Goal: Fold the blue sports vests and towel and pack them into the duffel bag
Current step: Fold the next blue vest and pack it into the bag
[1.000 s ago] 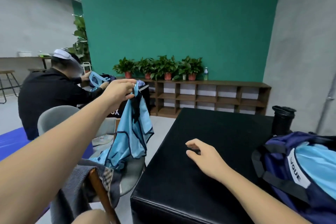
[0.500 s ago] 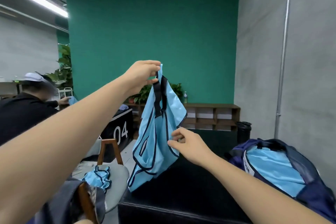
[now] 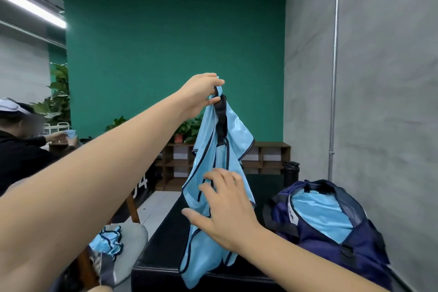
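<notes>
Fingers and thumb of the left hand (image 3: 201,92) are pinched round the gathered top of a light-blue, glossy mesh sports vest (image 3: 237,130) edged in dark navy binding. The vest is held high, so that the cloth hangs in loose vertical folds down past the near edge of a black, smooth-topped table (image 3: 161,251). The right hand (image 3: 225,208) is laid against the vest's middle with fingers spread and only slightly bent; nothing is gripped by it. At the right, a navy fabric duffel bag (image 3: 355,251) is seen on the table, unzipped, with smooth light-blue cloth (image 3: 317,216) packed inside. A second light-blue vest (image 3: 107,242) is seen crumpled on a grey padded chair seat (image 3: 135,234) beside the table, lower left. A wooden cubby shelf (image 3: 267,156) is set against the green wall behind.
</notes>
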`<act>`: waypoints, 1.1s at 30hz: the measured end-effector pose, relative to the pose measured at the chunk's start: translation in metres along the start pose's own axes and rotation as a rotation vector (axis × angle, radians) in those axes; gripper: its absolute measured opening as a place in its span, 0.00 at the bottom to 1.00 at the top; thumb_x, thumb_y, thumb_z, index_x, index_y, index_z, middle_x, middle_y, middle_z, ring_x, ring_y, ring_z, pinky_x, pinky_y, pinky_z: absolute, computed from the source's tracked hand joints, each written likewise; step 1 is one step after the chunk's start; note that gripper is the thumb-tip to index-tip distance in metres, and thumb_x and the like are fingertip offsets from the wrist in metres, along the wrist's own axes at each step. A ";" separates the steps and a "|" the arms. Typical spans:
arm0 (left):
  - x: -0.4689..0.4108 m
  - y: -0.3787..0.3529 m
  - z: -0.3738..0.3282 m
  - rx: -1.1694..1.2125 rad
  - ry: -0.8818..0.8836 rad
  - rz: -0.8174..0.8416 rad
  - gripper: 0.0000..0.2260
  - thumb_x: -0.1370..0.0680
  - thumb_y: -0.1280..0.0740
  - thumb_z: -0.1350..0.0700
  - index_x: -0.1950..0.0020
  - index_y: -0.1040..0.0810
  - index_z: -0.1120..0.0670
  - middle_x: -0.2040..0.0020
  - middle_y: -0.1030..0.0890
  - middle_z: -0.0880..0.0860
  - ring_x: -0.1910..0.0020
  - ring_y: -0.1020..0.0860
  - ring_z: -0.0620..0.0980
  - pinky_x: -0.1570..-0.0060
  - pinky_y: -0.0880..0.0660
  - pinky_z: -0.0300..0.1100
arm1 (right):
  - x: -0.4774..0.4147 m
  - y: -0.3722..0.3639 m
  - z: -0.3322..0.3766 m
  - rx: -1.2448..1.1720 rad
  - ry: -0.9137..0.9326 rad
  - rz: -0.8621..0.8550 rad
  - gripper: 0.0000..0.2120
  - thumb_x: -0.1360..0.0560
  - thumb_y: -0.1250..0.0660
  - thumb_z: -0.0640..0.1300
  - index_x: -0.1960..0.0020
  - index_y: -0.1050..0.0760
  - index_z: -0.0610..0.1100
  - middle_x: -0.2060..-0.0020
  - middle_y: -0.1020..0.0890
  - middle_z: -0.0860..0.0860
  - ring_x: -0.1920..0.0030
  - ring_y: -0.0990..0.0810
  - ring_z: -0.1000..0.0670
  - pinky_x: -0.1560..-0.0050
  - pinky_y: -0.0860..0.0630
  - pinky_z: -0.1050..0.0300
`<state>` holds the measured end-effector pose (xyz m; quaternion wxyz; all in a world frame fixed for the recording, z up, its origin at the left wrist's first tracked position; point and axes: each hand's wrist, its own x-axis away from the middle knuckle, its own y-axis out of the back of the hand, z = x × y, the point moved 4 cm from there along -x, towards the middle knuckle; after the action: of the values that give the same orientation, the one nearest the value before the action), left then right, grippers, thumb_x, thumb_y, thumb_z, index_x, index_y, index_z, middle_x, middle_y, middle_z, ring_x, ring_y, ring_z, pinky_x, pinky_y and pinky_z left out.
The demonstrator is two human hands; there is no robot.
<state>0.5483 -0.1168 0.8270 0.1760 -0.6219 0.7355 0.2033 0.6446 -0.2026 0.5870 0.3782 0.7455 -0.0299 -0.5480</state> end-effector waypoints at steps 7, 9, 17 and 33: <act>0.005 -0.012 0.006 -0.019 0.032 0.008 0.10 0.16 0.31 0.58 0.53 0.29 0.49 0.38 0.28 0.51 0.40 0.30 0.53 0.34 0.19 0.52 | 0.013 -0.003 -0.035 0.144 0.106 0.127 0.07 0.21 0.31 0.49 0.57 0.24 0.49 0.60 0.21 0.53 0.45 0.23 0.46 0.23 0.41 0.46; 0.009 -0.013 0.010 0.000 0.047 0.009 0.08 0.15 0.32 0.58 0.52 0.26 0.50 0.30 0.28 0.51 0.35 0.28 0.54 0.34 0.19 0.52 | 0.009 0.009 -0.044 -0.063 -0.018 0.220 0.15 0.18 0.34 0.50 0.61 0.33 0.48 0.65 0.25 0.52 0.54 0.27 0.48 0.33 0.32 0.48; 0.016 -0.014 0.066 0.007 0.167 0.149 0.28 0.15 0.31 0.51 0.17 0.35 0.53 0.18 0.34 0.48 0.25 0.30 0.53 0.29 0.23 0.54 | -0.043 0.061 -0.072 -0.856 -0.553 0.192 0.16 0.25 0.30 0.42 0.65 0.34 0.43 0.65 0.36 0.46 0.62 0.39 0.48 0.59 0.42 0.51; 0.136 0.001 0.135 -0.330 0.065 -0.043 0.12 0.17 0.32 0.41 0.43 0.23 0.48 0.46 0.17 0.48 0.46 0.18 0.48 0.50 0.23 0.46 | -0.110 0.053 -0.123 -1.309 -0.993 -0.033 0.04 0.19 0.34 0.42 0.51 0.26 0.43 0.61 0.21 0.45 0.61 0.21 0.44 0.64 0.27 0.55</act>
<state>0.5261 -0.1614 0.6418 0.0521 -0.6640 0.6841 0.2973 0.7242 -0.1245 0.7198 0.6711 0.0452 0.1428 -0.7260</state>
